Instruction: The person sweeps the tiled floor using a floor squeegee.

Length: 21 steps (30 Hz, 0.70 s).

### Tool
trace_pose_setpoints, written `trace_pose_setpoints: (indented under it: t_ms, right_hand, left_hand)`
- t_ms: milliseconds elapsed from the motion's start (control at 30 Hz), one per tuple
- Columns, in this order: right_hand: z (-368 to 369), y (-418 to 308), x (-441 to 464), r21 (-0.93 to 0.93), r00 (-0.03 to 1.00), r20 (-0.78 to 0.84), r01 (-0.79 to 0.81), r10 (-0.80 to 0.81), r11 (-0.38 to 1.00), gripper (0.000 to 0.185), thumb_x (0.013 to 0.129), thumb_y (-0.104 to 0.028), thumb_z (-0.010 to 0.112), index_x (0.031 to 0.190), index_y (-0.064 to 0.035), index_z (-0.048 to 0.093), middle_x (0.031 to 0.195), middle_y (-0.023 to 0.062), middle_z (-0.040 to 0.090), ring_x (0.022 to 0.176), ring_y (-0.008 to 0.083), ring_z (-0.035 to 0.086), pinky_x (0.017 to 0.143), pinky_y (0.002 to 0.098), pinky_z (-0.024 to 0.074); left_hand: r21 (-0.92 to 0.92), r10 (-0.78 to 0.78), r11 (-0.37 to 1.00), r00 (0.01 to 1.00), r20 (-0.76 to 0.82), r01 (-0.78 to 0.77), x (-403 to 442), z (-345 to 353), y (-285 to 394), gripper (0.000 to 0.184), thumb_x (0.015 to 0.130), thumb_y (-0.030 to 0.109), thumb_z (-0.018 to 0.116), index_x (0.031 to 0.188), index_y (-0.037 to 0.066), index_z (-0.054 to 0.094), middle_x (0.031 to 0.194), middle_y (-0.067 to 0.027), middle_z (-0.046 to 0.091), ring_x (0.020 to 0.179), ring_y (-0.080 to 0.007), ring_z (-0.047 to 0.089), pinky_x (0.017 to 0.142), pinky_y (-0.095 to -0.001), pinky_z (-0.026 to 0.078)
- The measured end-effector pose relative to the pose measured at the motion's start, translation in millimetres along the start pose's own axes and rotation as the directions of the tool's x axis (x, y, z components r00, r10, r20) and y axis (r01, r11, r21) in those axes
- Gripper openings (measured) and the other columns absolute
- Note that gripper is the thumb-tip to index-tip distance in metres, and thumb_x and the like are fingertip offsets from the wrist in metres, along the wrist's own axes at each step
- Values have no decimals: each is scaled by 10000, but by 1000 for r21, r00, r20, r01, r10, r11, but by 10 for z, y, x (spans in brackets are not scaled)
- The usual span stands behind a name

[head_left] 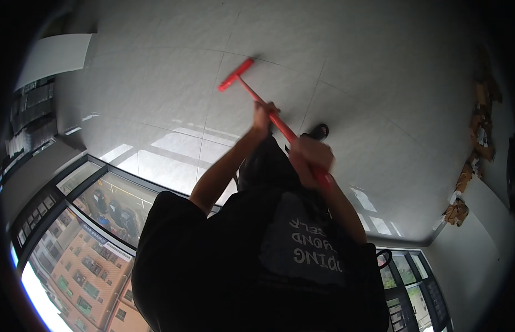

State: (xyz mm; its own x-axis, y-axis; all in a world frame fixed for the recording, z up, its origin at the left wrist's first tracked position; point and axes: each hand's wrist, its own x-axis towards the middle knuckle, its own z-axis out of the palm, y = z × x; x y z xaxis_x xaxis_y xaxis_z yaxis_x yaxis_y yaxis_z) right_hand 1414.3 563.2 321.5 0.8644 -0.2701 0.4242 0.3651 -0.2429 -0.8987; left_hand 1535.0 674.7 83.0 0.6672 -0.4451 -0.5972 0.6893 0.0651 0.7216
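A red long-handled tool with a narrow crosswise head [236, 74] lies aslant over the grey tiled floor [158, 83]; whether it is a broom or a squeegee I cannot tell. My left hand [263, 116] is wrapped round the thinner part of its handle, nearer the head. Further up, my right hand [311, 157] grips the thicker red part [285, 130], slightly blurred, with the handle's end showing past it. The head is at or close to the floor.
A dark shoe [319, 131] shows beside the handle. Large windows [113, 205] stand at the lower left, and more [412, 282] at the lower right. Torn brown cardboard [481, 133] lies along the right wall. A white panel [55, 55] is at the upper left.
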Motion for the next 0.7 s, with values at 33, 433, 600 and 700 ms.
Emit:
trace_pose_setpoints:
  t_ms: [33, 433, 600, 700]
  right_hand:
    - [74, 198, 33, -45, 994, -26, -106, 104, 993, 198, 775, 38, 592, 628, -19, 473, 592, 93, 486, 509, 233, 511, 475, 343, 387]
    - [-1272, 380, -561, -90, 987, 116, 125, -115, 988, 314, 743, 43, 641, 559, -65, 410, 544, 79, 422, 450, 249, 430, 430, 356, 313]
    - [-2348, -204, -1090, -36, 997, 69, -16, 18, 999, 299, 670, 117, 586, 539, -52, 378, 501, 64, 415, 403, 228, 404, 416, 324, 310]
    - [-2521, -287, -1184, 1, 997, 44, -65, 65, 998, 302, 666, 111, 586, 532, -52, 369, 485, 55, 400, 395, 217, 399, 419, 318, 315]
  left_hand:
    - [9, 73, 997, 995, -62, -73, 191, -58, 149, 201, 755, 68, 571, 894, -32, 466, 666, -99, 551, 635, -225, 576, 639, -357, 491]
    - [-12, -213, 975, 948, 235, 222, 299, 954, -957, 312, 812, 310, 628, 983, 50, 618, 938, -84, 622, 892, -241, 641, 747, -423, 493]
    - [87, -435, 900, 880, 189, 426, -504, 2492, -1342, 271, 757, 167, 628, 986, 48, 544, 858, -80, 609, 792, -211, 627, 731, -410, 501]
    - [120, -352, 929, 936, -7, 350, -694, 2770, -1348, 387, 735, 112, 635, 1071, 38, 457, 801, -83, 589, 738, -208, 626, 674, -374, 508]
